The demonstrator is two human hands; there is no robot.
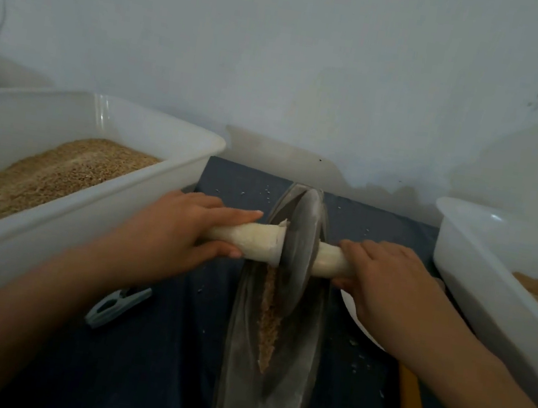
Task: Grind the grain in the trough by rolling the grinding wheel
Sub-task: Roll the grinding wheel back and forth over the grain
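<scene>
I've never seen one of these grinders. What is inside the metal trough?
A line of tan crushed grain lies along the groove of the trough, nearer than the grinding wheel. The wheel's lower edge sits in the groove and covers whatever lies beneath and beyond it.

2 bare forearms, left hand [185,226] and right hand [385,275], no sleeves showing.

Grey metal grinding wheel [300,242] stands upright in the narrow trough [239,355] — crushed tan grain [270,321] trails toward 6 o'clock.
</scene>
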